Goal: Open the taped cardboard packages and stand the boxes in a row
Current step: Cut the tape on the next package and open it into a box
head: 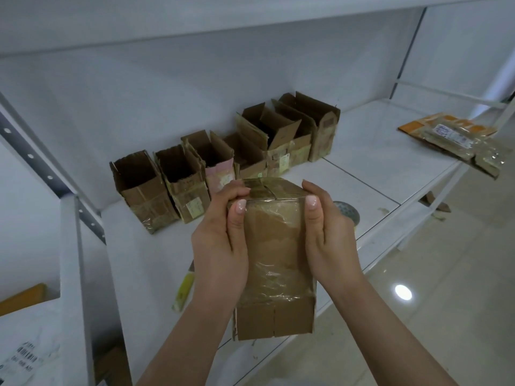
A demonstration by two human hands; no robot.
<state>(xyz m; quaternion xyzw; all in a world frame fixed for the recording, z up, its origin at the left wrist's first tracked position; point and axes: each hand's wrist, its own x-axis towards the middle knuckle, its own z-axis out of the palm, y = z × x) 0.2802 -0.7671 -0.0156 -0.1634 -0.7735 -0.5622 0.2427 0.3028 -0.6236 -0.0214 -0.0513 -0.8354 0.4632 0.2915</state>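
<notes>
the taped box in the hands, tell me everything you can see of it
The taped box is a tall, narrow brown cardboard carton, wrapped in wrinkled clear tape over its top and much of its near face. Its top flaps are still shut, the seam taped over. It is held upright above the white shelf, tilted slightly. The left hand grips its left side, fingers curled over the top edge; the right hand grips its right side. The bare lower cardboard shows a vertical seam.
</notes>
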